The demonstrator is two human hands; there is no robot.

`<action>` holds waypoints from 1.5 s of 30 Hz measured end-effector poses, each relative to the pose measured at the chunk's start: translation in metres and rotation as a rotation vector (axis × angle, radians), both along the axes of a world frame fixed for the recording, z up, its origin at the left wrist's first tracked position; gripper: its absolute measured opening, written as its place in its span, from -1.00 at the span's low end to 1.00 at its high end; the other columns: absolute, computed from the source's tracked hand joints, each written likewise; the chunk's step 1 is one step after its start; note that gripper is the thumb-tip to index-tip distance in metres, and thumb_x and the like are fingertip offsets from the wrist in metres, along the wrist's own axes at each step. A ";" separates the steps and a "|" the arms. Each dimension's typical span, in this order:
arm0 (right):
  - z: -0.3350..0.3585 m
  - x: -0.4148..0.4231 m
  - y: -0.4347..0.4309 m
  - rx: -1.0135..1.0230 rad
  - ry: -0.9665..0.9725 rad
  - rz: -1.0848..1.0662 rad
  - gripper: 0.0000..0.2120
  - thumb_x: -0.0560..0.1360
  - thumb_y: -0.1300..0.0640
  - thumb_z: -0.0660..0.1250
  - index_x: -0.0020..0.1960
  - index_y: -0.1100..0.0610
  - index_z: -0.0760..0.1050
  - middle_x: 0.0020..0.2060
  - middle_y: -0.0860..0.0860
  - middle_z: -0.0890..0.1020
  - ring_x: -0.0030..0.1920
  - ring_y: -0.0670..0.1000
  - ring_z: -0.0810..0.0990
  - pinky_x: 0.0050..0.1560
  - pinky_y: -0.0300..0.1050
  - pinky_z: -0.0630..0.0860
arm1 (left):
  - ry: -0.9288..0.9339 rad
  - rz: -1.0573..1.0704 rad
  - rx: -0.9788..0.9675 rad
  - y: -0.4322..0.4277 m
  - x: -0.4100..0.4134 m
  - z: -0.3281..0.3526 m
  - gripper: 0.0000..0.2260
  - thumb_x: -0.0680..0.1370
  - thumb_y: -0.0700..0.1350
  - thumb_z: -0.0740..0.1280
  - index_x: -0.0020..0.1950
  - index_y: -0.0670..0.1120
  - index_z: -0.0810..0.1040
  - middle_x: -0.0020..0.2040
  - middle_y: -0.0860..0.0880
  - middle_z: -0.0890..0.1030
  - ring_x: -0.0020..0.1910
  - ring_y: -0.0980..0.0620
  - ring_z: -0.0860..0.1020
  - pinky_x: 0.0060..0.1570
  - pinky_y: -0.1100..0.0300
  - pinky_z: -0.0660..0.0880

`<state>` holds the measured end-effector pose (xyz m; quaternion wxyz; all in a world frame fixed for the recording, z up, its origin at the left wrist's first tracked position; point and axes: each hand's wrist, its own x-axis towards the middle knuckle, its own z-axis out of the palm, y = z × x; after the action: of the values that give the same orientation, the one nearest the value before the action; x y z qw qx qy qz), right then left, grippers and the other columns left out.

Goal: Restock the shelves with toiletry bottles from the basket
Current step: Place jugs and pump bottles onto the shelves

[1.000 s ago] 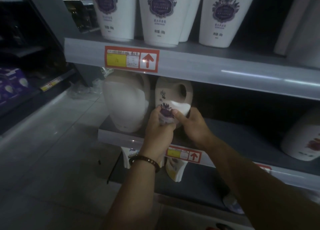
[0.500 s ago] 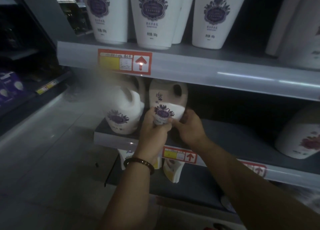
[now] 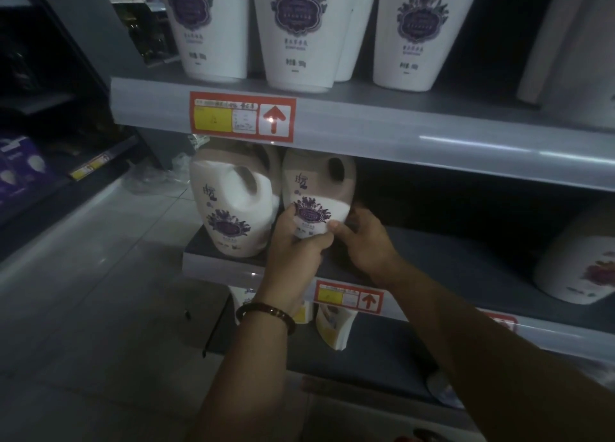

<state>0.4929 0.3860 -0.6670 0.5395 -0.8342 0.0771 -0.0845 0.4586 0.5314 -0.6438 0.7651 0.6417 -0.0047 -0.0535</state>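
my left hand and right hand clasp the handled jug low on its slick sides; it looks heavy, so i'd support the base.

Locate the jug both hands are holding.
Head view, centre: the held jug is at the middle shelf, right of a matching jug, below the red price tag.

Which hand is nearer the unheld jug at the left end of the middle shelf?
Left. The left hand grips the held jug on its left side, right next to the unheld jug; the right hand pinches the held jug's right side, farther off.
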 end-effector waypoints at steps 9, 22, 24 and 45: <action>-0.007 0.000 0.005 -0.006 -0.022 -0.091 -0.67 0.62 0.09 0.44 0.34 0.16 0.56 0.12 0.00 0.74 0.15 -0.02 0.71 0.28 0.12 0.63 | 0.004 0.026 0.011 -0.004 -0.002 0.000 -0.41 0.57 -0.27 0.40 -0.11 0.54 0.60 0.01 0.39 0.69 0.22 0.12 0.63 0.39 -0.19 0.51; -0.008 -0.044 -0.003 -0.076 0.033 -0.139 -0.63 0.58 0.05 0.49 0.34 0.12 0.56 0.10 0.01 0.72 0.09 -0.05 0.67 -0.15 -0.52 0.43 | 0.114 0.037 0.026 -0.022 -0.014 -0.006 -0.36 0.36 -0.16 0.34 0.44 0.14 0.44 0.31 0.02 0.57 0.30 -0.09 0.61 0.38 -0.17 0.54; -0.005 -0.053 -0.004 -0.081 0.036 -0.137 -0.66 0.60 0.08 0.46 0.35 0.12 0.56 0.11 0.02 0.71 0.05 -0.07 0.63 -0.25 -0.60 0.39 | 0.115 0.006 0.058 -0.026 -0.021 -0.006 -0.51 0.45 -0.17 0.33 0.33 0.19 0.42 0.26 0.00 0.60 0.28 -0.11 0.61 0.34 -0.21 0.56; 0.020 -0.190 -0.045 -0.107 -0.020 -0.171 -0.72 0.62 0.04 0.41 0.28 0.11 0.65 0.09 -0.01 0.75 0.11 -0.02 0.71 0.19 -0.04 0.64 | -0.023 -0.294 0.350 -0.062 -0.117 0.006 -0.55 0.67 -0.33 0.22 0.54 -0.01 0.41 0.14 0.09 0.66 0.13 0.10 0.66 0.28 0.00 0.61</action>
<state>0.3029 0.3413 -0.6474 0.4859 -0.8512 0.1377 -0.1426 0.3420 0.4691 -0.6378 0.6259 0.7577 -0.0973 -0.1570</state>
